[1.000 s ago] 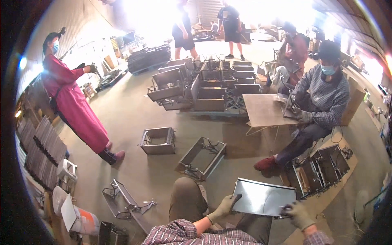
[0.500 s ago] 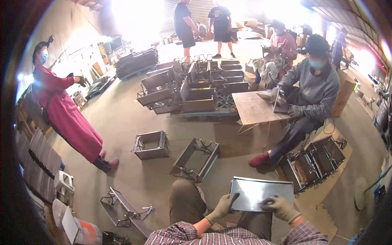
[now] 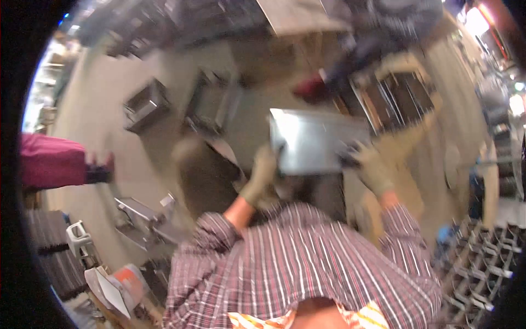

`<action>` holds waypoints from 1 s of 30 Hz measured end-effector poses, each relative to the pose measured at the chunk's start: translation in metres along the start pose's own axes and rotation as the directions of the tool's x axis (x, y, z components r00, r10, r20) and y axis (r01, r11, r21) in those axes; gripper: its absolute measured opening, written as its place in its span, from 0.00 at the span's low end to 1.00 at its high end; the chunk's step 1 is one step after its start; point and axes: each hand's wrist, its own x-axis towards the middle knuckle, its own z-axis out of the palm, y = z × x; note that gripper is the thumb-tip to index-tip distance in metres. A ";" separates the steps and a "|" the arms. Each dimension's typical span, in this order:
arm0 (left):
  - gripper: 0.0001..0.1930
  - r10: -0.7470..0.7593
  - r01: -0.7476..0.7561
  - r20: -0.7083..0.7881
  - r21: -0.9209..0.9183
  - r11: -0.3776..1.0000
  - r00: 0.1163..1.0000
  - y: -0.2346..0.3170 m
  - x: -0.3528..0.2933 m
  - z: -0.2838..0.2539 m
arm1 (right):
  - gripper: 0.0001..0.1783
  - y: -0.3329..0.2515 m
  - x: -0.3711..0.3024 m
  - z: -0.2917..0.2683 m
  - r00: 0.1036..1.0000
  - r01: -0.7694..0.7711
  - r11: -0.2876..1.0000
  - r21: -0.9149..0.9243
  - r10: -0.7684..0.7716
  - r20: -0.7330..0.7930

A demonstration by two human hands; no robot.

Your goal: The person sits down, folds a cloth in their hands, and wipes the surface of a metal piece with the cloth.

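While the left hand (image 3: 264, 169) has its fingers closed on the left edge of the metal panel (image 3: 315, 143) over the lap (image 3: 323, 192), apparently to steady it, the right hand (image 3: 375, 168) rests bent fingers at the right end; blur hides whether they grip.

Smooth, glossy metal panel (image 3: 315, 143)

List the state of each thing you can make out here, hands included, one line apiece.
Metal sheet: shiny, held up.
Left hand: gloved, gripping the sheet's left edge.
Right hand: gloved, at the sheet's right end; grip too blurred to tell.
Box frame: resting on the floor.
Stool: upright.
Cardboard: lying under metal frames.
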 end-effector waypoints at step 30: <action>0.21 -0.306 0.385 0.234 -0.518 0.764 0.923 -0.076 0.074 -0.122 | 0.20 -0.078 0.123 0.146 0.988 0.154 0.982 -0.109 -0.149 0.046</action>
